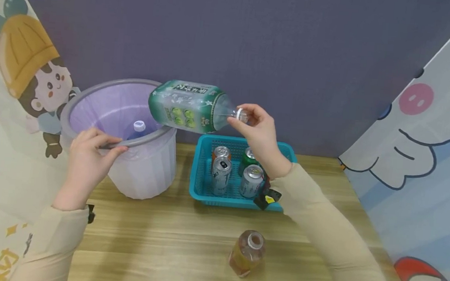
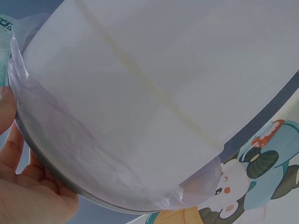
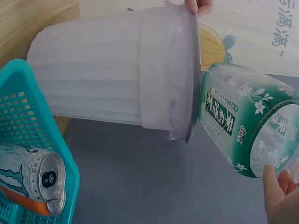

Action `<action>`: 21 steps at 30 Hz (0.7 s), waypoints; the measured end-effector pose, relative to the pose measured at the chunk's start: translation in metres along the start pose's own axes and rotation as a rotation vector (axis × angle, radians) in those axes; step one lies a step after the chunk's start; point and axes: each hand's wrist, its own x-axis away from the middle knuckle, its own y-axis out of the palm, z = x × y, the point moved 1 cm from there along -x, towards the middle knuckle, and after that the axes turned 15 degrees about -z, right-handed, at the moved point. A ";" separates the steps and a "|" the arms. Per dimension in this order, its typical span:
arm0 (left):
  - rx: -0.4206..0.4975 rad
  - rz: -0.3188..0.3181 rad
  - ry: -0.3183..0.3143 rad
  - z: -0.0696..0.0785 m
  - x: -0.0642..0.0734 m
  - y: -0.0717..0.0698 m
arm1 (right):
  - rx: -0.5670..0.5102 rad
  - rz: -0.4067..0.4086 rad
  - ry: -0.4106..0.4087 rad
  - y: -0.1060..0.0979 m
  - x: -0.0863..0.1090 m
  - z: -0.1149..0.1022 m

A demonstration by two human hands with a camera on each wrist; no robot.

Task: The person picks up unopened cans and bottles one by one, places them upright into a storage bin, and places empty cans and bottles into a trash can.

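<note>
A large clear plastic bottle with a green label (image 1: pixel 188 106) lies on its side in the air, its base over the right rim of the bin. My right hand (image 1: pixel 261 135) pinches it by the neck, just by the white ring. At the bin's near rim, my left hand (image 1: pixel 88 160) grips the edge with thumb and fingers. The white trash bin (image 1: pixel 141 173) has a grey rim and a thin purple liner (image 2: pixel 79 140). Inside the bin shows a white bottle cap (image 1: pixel 139 126); the rest of that bottle is mostly hidden.
A teal basket (image 1: pixel 200 198) beside the bin holds several drink cans (image 1: pixel 220 176), partly behind my right forearm. Nearer on the wooden table (image 1: pixel 151 250) stands an uncapped bottle with brownish tint (image 1: pixel 247 254). A dark grey wall (image 1: pixel 297 53) rises behind; printed panels flank both sides.
</note>
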 end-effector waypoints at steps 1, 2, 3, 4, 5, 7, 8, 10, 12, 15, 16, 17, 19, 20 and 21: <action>-0.001 0.004 0.001 0.000 0.000 0.000 | 0.006 -0.005 0.006 0.002 -0.001 -0.001; -0.001 0.007 0.001 0.000 0.000 -0.001 | 0.010 -0.011 0.012 0.004 -0.001 -0.001; -0.002 0.010 0.001 0.001 0.001 -0.001 | 0.014 -0.019 0.017 0.006 -0.002 -0.002; -0.003 0.012 0.004 0.001 0.001 -0.001 | 0.024 -0.030 0.023 0.007 -0.003 -0.002; -0.001 0.009 0.005 0.001 0.001 -0.001 | 0.031 -0.038 0.025 0.009 -0.003 -0.002; -0.004 0.004 0.004 0.001 0.001 -0.002 | 0.050 -0.060 0.017 0.012 -0.004 -0.002; -0.006 0.000 0.001 0.001 0.001 -0.001 | 0.065 -0.069 0.012 0.013 -0.004 -0.002; -0.012 -0.009 -0.002 0.001 0.001 -0.001 | 0.092 -0.086 0.005 0.016 -0.006 -0.001; -0.005 -0.015 -0.004 0.002 0.001 -0.001 | 0.112 -0.101 -0.008 0.020 -0.008 0.000; -0.004 -0.015 -0.007 0.003 0.001 -0.001 | 0.139 -0.123 -0.003 0.024 -0.010 0.002; -0.003 -0.014 -0.004 0.003 0.001 -0.002 | 0.147 -0.129 0.000 0.026 -0.011 0.002; -0.001 -0.012 -0.003 0.003 0.001 -0.002 | 0.153 -0.135 0.006 0.027 -0.012 0.002; -0.004 -0.007 -0.002 0.003 0.001 -0.002 | 0.167 -0.147 0.025 0.030 -0.013 0.002; -0.001 -0.007 0.001 0.003 0.001 -0.002 | 0.172 -0.152 0.033 0.031 -0.014 0.001; -0.002 -0.004 0.002 0.003 0.001 -0.003 | 0.174 -0.157 0.042 0.032 -0.014 0.001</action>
